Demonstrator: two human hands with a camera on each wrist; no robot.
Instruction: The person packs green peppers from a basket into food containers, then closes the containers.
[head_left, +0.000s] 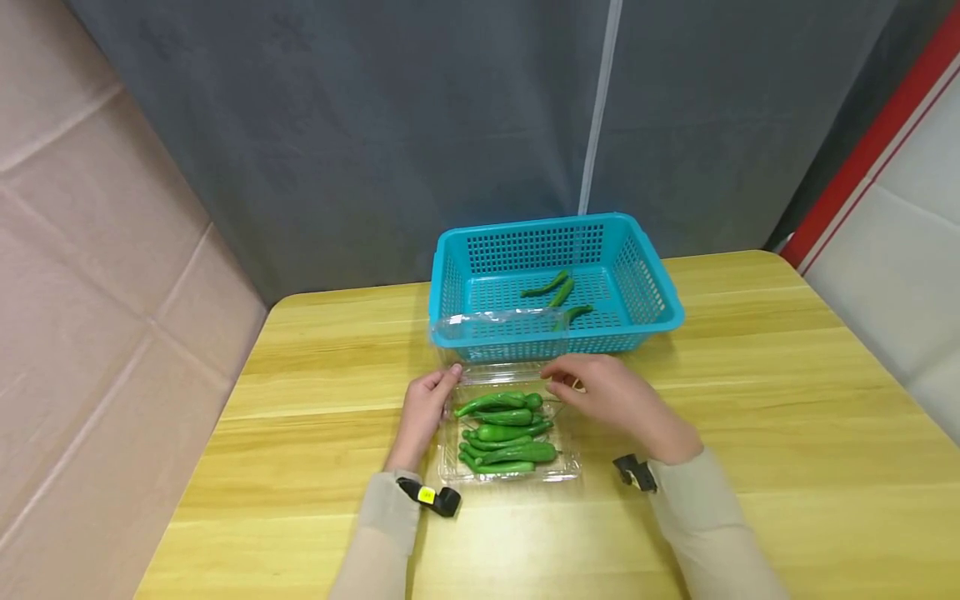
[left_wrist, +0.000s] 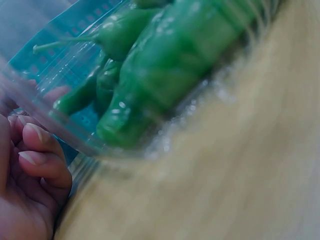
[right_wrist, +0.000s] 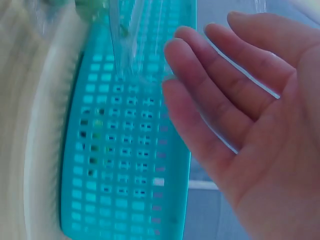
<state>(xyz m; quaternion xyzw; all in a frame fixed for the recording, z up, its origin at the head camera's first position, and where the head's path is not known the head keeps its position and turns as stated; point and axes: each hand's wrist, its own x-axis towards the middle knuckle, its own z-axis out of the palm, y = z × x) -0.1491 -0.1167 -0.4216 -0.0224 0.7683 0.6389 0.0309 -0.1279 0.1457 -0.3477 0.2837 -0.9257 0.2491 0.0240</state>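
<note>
A clear plastic clamshell box (head_left: 573, 468) lies on the table with its lid (head_left: 501, 321) raised at the back. Several green peppers (head_left: 517, 452) fill its base. At the back left corner, near the hinge, my left hand (head_left: 427, 408) grips the box. In the left wrist view, curled fingers (left_wrist: 47, 165) sit against the clear wall, beside the peppers (left_wrist: 165, 65). My right hand (head_left: 603, 396) hovers by the back right corner, fingers loosely bent. The right wrist view shows this hand (right_wrist: 240, 110) holding nothing, its fingertips close to the clear plastic; whether they touch is unclear.
Behind the box stands a blue plastic basket (head_left: 660, 321) with 3 green peppers (head_left: 562, 292) in it. The raised lid overlaps its front wall in the head view. A grey curtain (head_left: 360, 167) hangs behind the wooden table (head_left: 330, 400).
</note>
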